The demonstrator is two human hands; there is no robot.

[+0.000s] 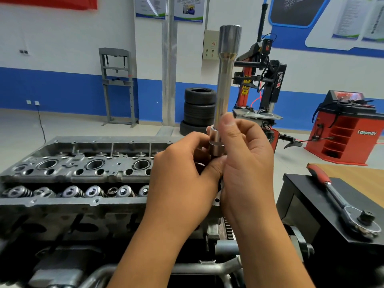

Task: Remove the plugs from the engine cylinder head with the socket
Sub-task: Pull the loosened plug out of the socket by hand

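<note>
Socket (225,80) upright above cylinder head (83,169), left hand (182,173) and right hand (247,163) gripping its base

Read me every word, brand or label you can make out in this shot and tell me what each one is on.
"power": runs vertically on the black arm of the tire changer.
"Lanpody": on the side of the red wheel balancer.
Wall posters: print too small and blurred to read.
Grey control box: has a red logo, no readable text.
Socket, ratchet and cylinder head: no readable markings.
</note>
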